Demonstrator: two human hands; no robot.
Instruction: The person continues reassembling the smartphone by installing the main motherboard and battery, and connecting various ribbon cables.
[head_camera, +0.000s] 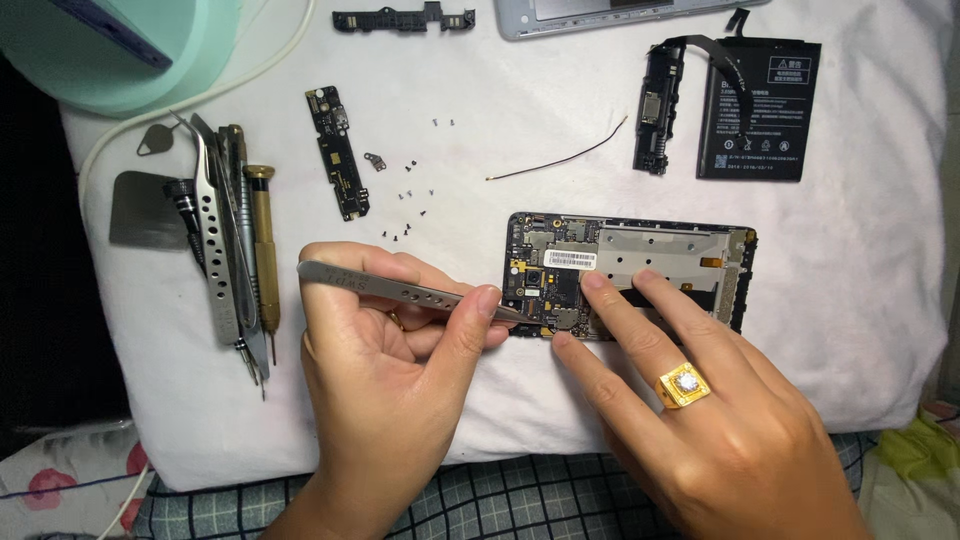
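Left hand (400, 340): fingers curled, thumb and forefinger pinching tweezers (400, 287), tips at the lower left edge of the phone (630, 272). Right hand (700, 400): fingers loosely spread, two fingertips (592, 283) pressing on the phone's board. Phone lies opened on white cloth (850, 300), battery (758, 108) well apart above.

The tip of the slim steel tweezers (400, 288), held in the left hand (385, 375), is hidden against the opened black phone frame (640, 270). The right hand (700, 400) covers the frame's lower edge. Far above both hands, a silver rectangular housing (610, 15) is cut off by the top edge. Tiny dark screws (405, 195) above the left hand are too small to tell apart.
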